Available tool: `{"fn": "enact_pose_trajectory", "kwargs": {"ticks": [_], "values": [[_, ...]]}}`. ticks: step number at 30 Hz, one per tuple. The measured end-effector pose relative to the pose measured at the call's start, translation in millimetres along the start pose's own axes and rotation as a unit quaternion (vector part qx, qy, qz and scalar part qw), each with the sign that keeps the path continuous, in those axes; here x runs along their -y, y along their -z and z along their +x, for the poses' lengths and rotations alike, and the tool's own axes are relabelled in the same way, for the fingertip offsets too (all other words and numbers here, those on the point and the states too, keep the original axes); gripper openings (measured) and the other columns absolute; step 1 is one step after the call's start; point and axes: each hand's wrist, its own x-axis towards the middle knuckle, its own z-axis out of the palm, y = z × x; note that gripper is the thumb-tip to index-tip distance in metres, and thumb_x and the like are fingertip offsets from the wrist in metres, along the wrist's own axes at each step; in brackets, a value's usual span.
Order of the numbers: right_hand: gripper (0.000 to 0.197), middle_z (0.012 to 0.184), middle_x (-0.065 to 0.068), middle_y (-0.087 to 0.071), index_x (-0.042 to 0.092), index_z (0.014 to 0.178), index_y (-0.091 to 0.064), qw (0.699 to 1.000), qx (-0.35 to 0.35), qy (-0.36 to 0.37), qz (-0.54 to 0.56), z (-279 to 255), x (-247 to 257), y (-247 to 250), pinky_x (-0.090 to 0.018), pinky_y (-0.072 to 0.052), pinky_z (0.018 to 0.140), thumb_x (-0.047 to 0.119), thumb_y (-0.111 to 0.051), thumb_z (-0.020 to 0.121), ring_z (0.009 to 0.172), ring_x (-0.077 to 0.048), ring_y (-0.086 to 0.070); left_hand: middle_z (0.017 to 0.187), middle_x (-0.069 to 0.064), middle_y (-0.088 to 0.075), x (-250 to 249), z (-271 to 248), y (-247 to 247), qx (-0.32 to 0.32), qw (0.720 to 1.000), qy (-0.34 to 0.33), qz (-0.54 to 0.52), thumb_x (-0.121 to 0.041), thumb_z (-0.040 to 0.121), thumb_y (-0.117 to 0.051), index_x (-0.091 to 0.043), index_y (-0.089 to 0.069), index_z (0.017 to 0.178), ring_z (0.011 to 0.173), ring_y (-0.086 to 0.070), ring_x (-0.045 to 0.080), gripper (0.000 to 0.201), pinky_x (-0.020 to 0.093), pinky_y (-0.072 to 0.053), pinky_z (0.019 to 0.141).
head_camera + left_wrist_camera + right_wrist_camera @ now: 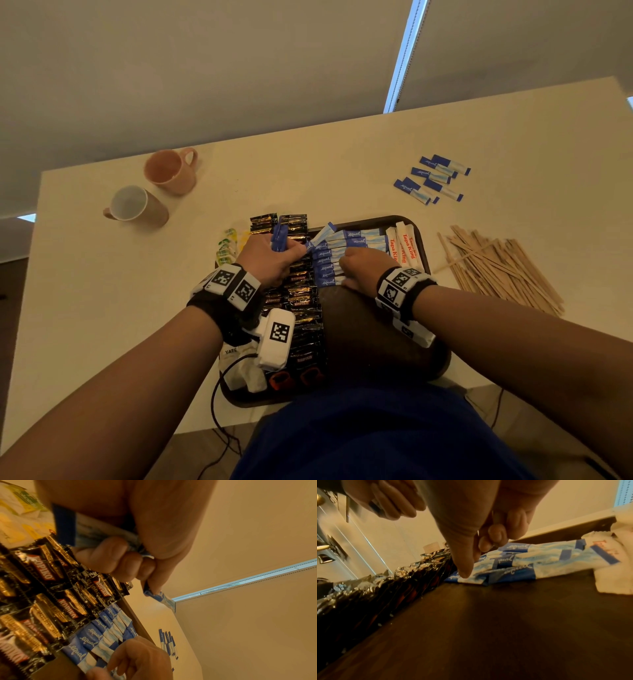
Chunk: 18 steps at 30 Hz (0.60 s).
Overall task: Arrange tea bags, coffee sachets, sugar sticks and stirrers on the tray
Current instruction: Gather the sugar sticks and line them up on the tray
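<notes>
Partly hidden by both forearms, the tray (407, 224) shows only its far and near rims. Tea bags (226, 245) at its left edge are blurred. Left hand (274, 257) clutches a bundle of blue sticks (279, 238) above the coffee sachets (299, 294). Right hand (364, 265), fingers curled, presses its thumb on the blue stick row (339, 253) on the tray. Stirrers (496, 267) lie heaped on the table (308, 171).

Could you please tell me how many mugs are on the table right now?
2. A pink mug stands at the far left of the table, handle toward the back; a second mug with a pale inside stands just nearer and left of it. None seem hidden.
</notes>
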Motion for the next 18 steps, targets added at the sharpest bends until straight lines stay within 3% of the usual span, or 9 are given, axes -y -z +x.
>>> {"fn": "enact_pose_trajectory", "kwargs": {"ticks": [3,7,11,13,15,18], "values": [[0.024,0.103,-0.003,-0.056,0.012,0.1,-0.062,0.998,-0.023,-0.018,0.049,-4.1,-5.0,8.1,-0.033,-0.05,0.086,0.034,-0.056,0.096,0.094,-0.019,-0.057,0.045,-0.004,-0.047,0.0,-1.5,-1.4,0.003,1.0,-0.003,0.007,-0.022,0.09,-0.07,-0.016,-0.06,0.072,0.039,-0.039,0.013,0.022,0.022,-0.033,0.04],[0.021,0.1,-0.005,-0.065,0.01,0.104,-0.069,0.975,-0.121,-0.091,0.162,-9.5,-22.3,26.9,-0.031,-0.048,0.088,0.024,-0.054,0.098,0.092,-0.018,-0.059,0.043,-0.006,-0.05,-0.1,-1.3,-3.3,-0.01,0.999,-0.01,0.041,-0.023,0.089,-0.071,-0.016,-0.063,0.073,0.037,-0.043,0.01,0.02,0.022,-0.035,0.038],[0.024,0.095,-0.009,-0.071,0.007,0.104,-0.072,0.948,-0.213,-0.098,0.217,-14.8,-31.1,41.4,-0.022,-0.037,0.071,0.022,-0.055,0.098,0.083,-0.02,-0.061,0.046,-0.004,-0.051,0.6,1.3,-3.9,0.0,0.997,-0.011,0.073,-0.023,0.09,-0.07,-0.01,-0.067,0.079,0.039,-0.044,0.011,0.017,0.022,-0.036,0.04],[0.028,0.092,-0.005,-0.072,0.008,0.104,-0.073,0.941,-0.217,-0.073,0.25,-17.4,-23.2,45.6,-0.019,-0.037,0.062,0.027,-0.053,0.099,0.076,-0.016,-0.059,0.045,-0.007,-0.051,0.0,2.7,-5.6,0.012,0.996,-0.017,0.089,-0.022,0.09,-0.069,-0.011,-0.066,0.077,0.04,-0.045,0.01,0.018,0.022,-0.037,0.042],[0.027,0.097,0.002,-0.071,0.013,0.108,-0.071,0.935,-0.208,-0.042,0.284,-18.8,-12.2,48.5,-0.016,-0.042,0.067,0.031,-0.054,0.098,0.08,-0.013,-0.061,0.042,-0.01,-0.051,-0.6,4.1,-7.8,0.02,0.992,-0.033,0.12,-0.022,0.09,-0.069,-0.011,-0.065,0.074,0.04,-0.046,0.006,0.02,0.022,-0.038,0.046],[0.025,0.097,0.004,-0.072,0.018,0.107,-0.073,0.938,-0.176,-0.004,0.297,-16.6,0.6,48.5,-0.024,-0.052,0.075,0.035,-0.062,0.093,0.084,-0.009,-0.064,0.041,-0.011,-0.051,-0.2,6.3,-10.1,0.032,0.986,-0.053,0.154,-0.02,0.09,-0.069,-0.005,-0.067,0.074,0.04,-0.045,0.002,0.022,0.026,-0.038,0.051]]}}
